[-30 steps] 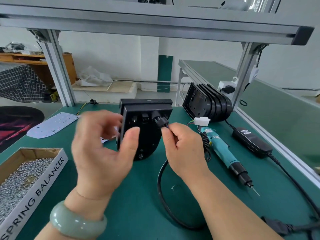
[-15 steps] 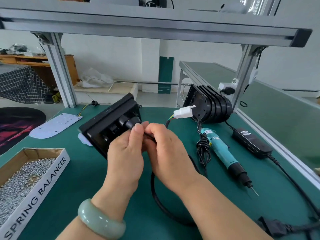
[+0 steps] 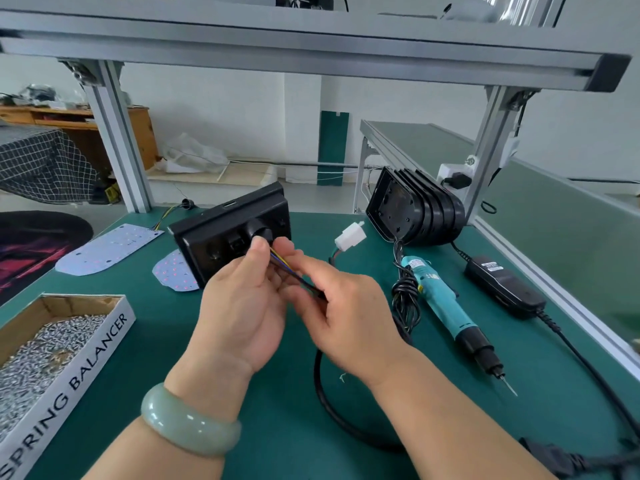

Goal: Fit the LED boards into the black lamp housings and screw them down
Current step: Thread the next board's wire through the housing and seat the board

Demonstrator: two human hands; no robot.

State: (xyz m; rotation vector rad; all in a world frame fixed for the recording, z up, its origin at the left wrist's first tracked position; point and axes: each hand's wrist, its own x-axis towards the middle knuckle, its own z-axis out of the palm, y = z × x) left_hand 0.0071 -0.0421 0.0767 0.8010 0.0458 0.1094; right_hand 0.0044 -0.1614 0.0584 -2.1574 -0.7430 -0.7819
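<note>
A black lamp housing [image 3: 221,237] stands tilted on the green table, its back with round sockets facing me. My left hand [image 3: 246,306] pinches the thin coloured wires [image 3: 282,263] right at a socket. My right hand [image 3: 343,306] grips the black cable further back. The cable's white connector [image 3: 349,236] sticks up to the right. One white LED board [image 3: 109,247] lies flat at the left. Another LED board [image 3: 173,271] lies partly under the housing.
A stack of black housings [image 3: 419,209] stands at the back right. A teal electric screwdriver [image 3: 450,306] and its black power adapter [image 3: 502,285] lie to the right. A cardboard box of screws [image 3: 52,344] sits at the front left. Aluminium frame posts rise behind.
The housing has tipped further back and left. My hands slid apart along the cable, baring the coloured wires, and the white connector dropped lower to the right.
</note>
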